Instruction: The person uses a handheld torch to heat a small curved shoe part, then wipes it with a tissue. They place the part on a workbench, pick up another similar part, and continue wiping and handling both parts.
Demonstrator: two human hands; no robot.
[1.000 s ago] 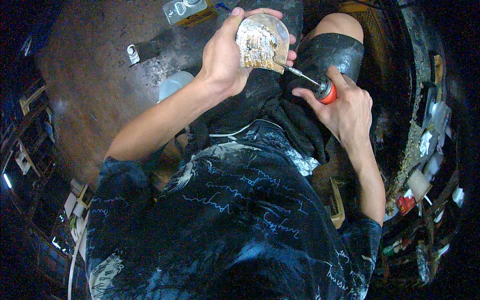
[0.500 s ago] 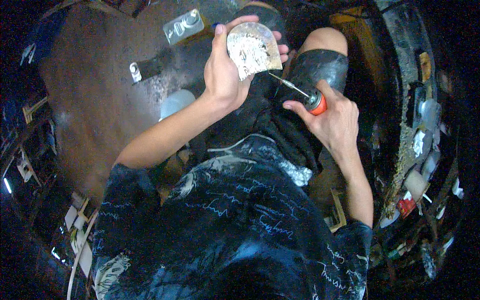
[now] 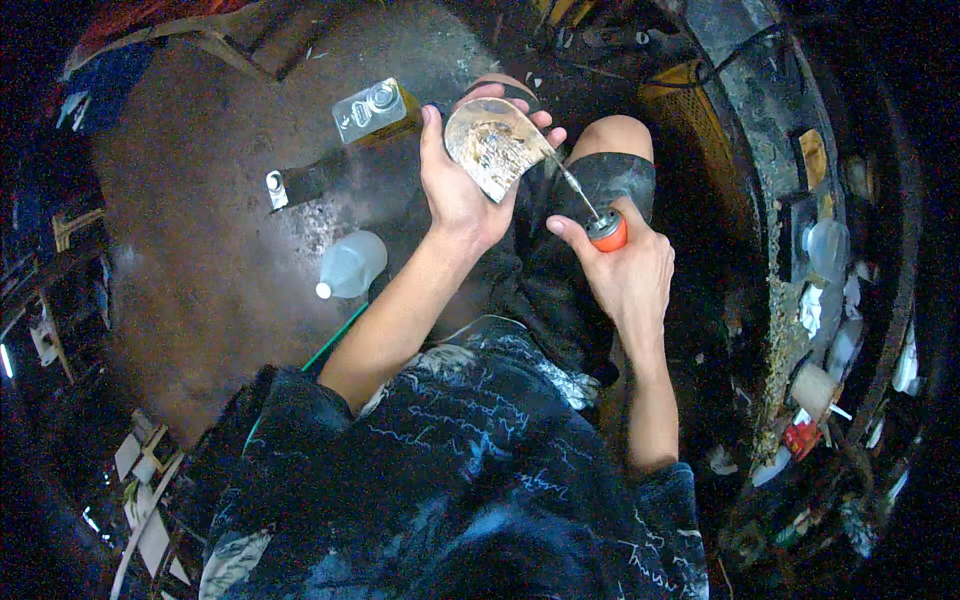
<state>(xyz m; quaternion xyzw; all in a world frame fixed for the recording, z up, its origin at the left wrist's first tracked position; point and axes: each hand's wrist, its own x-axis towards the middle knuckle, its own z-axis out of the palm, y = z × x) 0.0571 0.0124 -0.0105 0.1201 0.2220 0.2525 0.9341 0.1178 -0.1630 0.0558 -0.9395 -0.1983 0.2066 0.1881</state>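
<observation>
My left hand (image 3: 460,200) holds a shiny, arch-shaped metal plate (image 3: 490,140) with a mottled, textured face, fingertips showing past its right edge. My right hand (image 3: 630,265) grips a tool with an orange body and grey metal top (image 3: 607,228). Its long thin metal bit (image 3: 572,182) reaches up-left to the plate's lower right edge; whether the tip touches it I cannot tell. Both hands are over my lap, between my bare knee on the right (image 3: 610,135) and the dark floor on the left.
A translucent jug (image 3: 350,262) with a white cap lies left of my left forearm on the stained floor (image 3: 200,250). A clear-topped container (image 3: 375,110) and a small white-topped object (image 3: 277,190) are farther up. A cluttered ledge (image 3: 815,260) runs down the right side, with a yellow crate (image 3: 670,115) beside it.
My view has shifted, showing more floor and the whole jug; hands and plate appear lower. The plate is turned, its straight edge now slanting, and the bit still points at its edge.
</observation>
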